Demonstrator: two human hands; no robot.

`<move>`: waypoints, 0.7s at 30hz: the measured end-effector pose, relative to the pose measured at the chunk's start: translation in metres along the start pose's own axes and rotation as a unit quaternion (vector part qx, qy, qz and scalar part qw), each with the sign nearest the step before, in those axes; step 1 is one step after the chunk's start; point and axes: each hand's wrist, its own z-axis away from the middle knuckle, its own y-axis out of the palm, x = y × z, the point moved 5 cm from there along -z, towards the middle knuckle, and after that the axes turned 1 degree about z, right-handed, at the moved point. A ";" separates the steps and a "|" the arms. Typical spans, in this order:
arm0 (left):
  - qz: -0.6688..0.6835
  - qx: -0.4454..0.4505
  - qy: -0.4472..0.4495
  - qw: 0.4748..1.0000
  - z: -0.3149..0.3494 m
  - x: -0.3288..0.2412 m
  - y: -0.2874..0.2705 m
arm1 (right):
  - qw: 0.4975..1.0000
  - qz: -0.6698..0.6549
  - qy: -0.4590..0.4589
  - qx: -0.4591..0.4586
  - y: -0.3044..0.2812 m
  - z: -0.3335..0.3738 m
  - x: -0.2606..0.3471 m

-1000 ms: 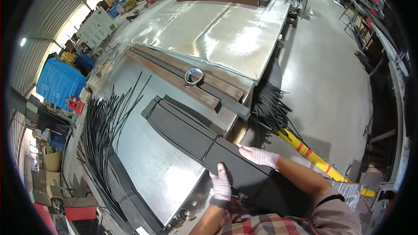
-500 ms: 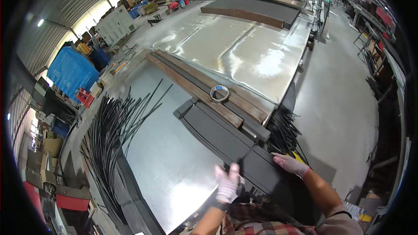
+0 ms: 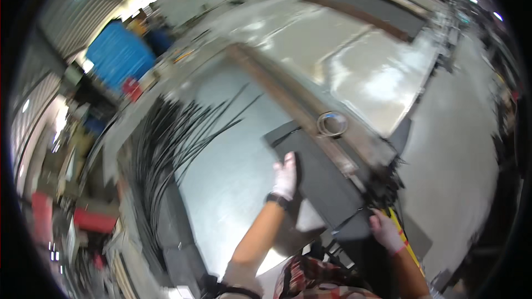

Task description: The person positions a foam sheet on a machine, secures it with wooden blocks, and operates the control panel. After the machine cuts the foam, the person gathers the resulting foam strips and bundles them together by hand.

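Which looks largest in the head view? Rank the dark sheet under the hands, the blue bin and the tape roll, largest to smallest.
1. Dark sheet, by far the widest, though it lies nearest the camera.
2. Blue bin, farther off and blurred, so its true size is unsure.
3. Tape roll, plainly the smallest.

left hand [image 3: 286, 176] flat on dark sheet [image 3: 318, 180] | right hand [image 3: 386, 231] at sheet's near corner

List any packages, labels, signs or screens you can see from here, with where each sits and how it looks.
No label, sign or screen can be made out; the picture is motion-blurred.
Blue box-like container: far left beyond the metal table, large and blocky, possibly a crate.
Red box-like thing: just below the blue one, small.
Yellow striped strip: beside the right hand, long and narrow; possibly a tape or marking.
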 end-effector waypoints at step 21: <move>-0.289 -0.585 -0.026 0.758 0.393 0.139 -0.562 | 0.869 -0.188 -0.452 0.075 0.119 0.176 0.192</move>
